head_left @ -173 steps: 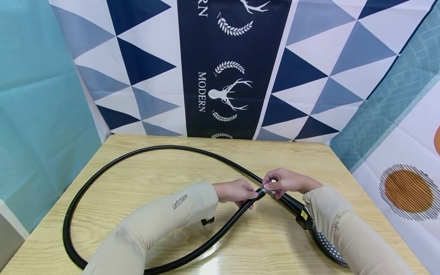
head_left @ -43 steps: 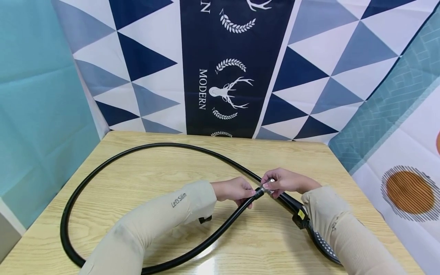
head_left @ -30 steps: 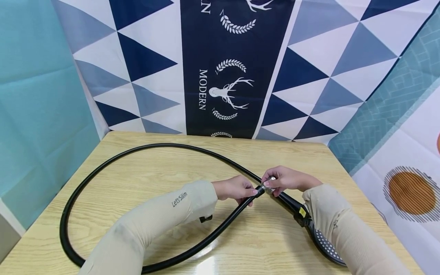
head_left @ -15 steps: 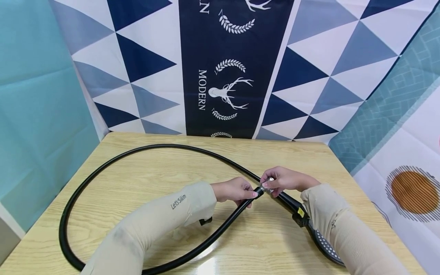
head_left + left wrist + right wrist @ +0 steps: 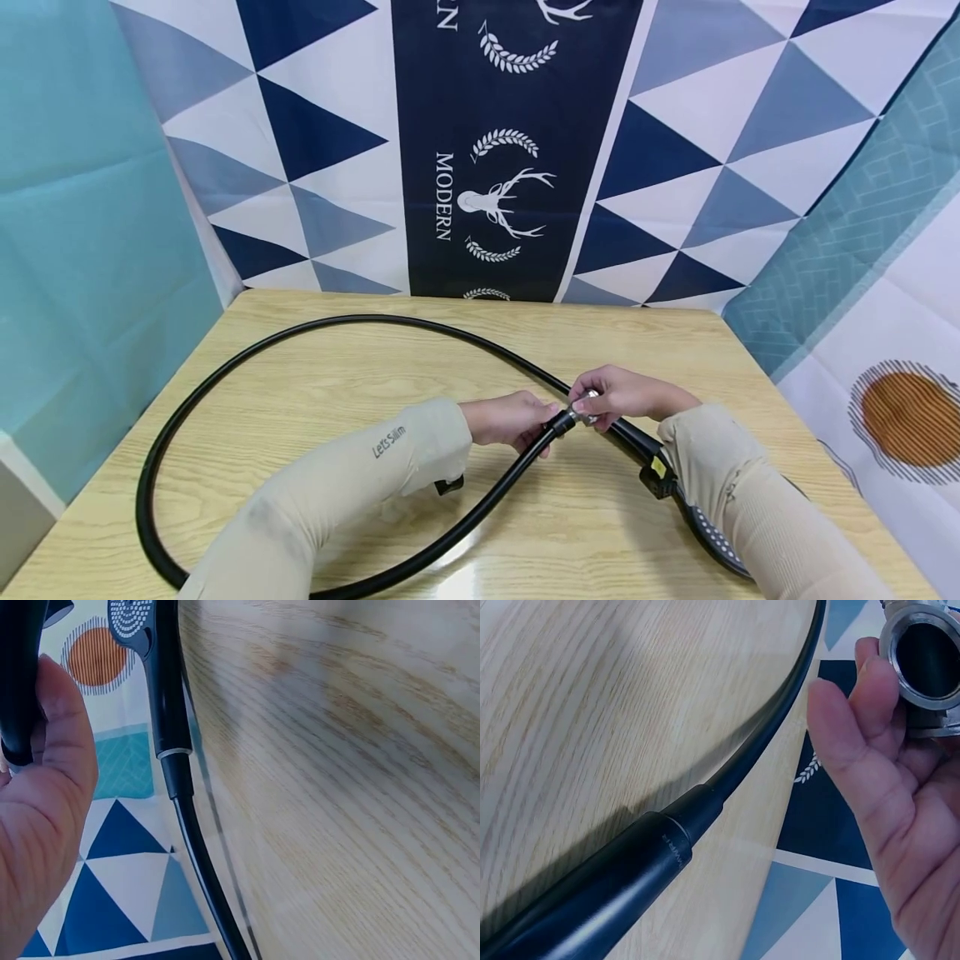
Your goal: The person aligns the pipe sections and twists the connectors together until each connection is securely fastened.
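Observation:
In the head view my left hand (image 5: 513, 419) grips the black hose (image 5: 360, 318) at its end nut (image 5: 561, 422). The left wrist view has my thumb lying along the black hose end (image 5: 19, 697). Right up against the nut, my right hand (image 5: 630, 392) pinches a small silver metal fitting (image 5: 591, 396). A round, dark opening shows in this fitting (image 5: 889, 660) in the right wrist view. The hose's other end runs into a black hand shower (image 5: 652, 467), which lies under my right forearm with its perforated face partly hidden by the sleeve.
The hose loops widely over the wooden table (image 5: 337, 383), passing beneath my left sleeve near the front. Patterned cloth (image 5: 480, 208) hangs behind the table, with more cloth at both sides. Below my left cuff a small black object (image 5: 450, 485) shows.
My left thumb has shifted up off the top of the nut, so more of the nut shows. The right hand keeps its pinch on the fitting, and the shower stays about where it was.

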Tool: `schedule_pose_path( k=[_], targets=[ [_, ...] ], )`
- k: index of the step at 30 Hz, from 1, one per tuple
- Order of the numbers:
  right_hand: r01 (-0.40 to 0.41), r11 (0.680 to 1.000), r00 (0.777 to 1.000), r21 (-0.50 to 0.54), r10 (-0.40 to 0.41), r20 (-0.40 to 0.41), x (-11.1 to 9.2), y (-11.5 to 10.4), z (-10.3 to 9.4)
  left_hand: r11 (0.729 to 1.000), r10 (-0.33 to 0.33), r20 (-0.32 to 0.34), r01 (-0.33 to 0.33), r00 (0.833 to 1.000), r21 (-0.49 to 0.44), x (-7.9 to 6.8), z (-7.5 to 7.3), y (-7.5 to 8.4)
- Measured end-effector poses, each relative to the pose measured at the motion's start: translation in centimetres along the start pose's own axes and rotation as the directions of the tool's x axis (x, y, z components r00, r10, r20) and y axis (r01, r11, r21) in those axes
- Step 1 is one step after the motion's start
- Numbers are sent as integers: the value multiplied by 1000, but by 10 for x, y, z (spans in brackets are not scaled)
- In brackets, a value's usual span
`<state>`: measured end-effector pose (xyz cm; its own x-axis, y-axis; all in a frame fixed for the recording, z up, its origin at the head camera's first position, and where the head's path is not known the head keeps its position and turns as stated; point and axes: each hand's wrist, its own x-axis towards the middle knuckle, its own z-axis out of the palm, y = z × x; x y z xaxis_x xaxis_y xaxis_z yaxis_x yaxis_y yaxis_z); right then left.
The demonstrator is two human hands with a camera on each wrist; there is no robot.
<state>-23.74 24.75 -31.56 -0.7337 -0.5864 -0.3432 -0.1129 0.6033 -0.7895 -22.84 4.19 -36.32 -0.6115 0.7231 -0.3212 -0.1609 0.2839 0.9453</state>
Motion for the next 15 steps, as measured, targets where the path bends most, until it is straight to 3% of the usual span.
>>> schedule_pose_path(
  k=[15],
  targets=[
    [-6,1000,1000,-2,6,15,1,-3,-4,998,19,-3,-19,1000,53,0,-1,3]
  ],
)
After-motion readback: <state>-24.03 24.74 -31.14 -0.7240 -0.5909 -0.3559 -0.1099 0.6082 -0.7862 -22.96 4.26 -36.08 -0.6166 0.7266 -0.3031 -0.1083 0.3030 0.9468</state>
